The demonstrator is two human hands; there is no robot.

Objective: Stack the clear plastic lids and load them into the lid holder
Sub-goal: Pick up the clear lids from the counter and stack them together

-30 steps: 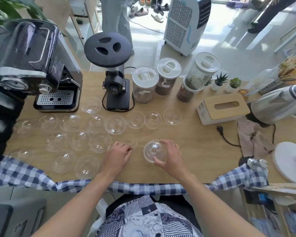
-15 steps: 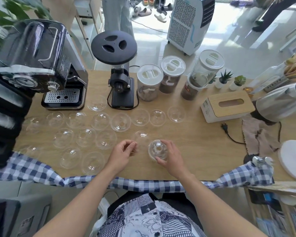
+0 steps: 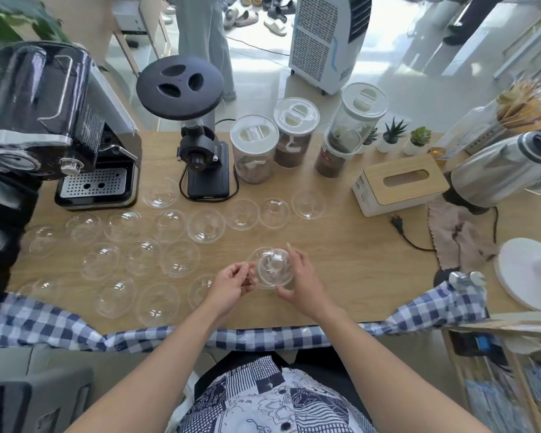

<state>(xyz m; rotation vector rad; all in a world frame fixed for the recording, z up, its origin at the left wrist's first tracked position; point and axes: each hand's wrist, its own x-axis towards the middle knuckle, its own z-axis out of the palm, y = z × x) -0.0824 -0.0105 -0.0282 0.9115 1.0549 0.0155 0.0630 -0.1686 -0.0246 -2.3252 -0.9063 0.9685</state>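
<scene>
Lids (image 3: 274, 267) (count unclear) — both hands (image 3: 297, 281) gripping

Both forearms are bare — no sleeves or rings on the left hand (image 3: 230, 284) or right hand (image 3: 300, 284) — above a navy-and-white patchwork-print shirt (image 3: 263, 398).

No legible text, brand, number or sign can be made out; printing on the side of the coffee machine (image 3: 88, 126) and a label on one jar (image 3: 328, 159) are too blurred to be read
</scene>
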